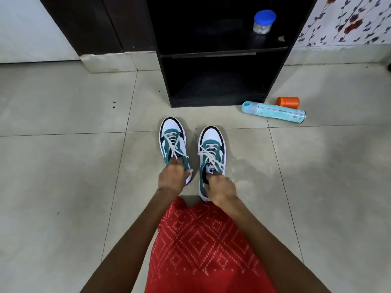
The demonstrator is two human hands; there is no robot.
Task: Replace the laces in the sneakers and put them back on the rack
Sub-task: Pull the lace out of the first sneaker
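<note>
Two teal, white and black sneakers with white laces stand side by side on the tiled floor, toes pointing at the rack. My left hand (pixel 172 176) grips the left sneaker (pixel 172 136) at its opening, fingers tucked inside. My right hand (pixel 220 188) grips the right sneaker (pixel 211 144) the same way at its heel end. The black shoe rack (pixel 275 77) stands just beyond the toes, its lower shelf open and dark.
A blue-lidded jar (pixel 263 22) sits on the rack's upper shelf. A light blue spray can (pixel 274 112) lies on the floor right of the rack, with an orange cup (pixel 287 102) behind it. My red patterned garment (pixel 203 246) hangs below my arms.
</note>
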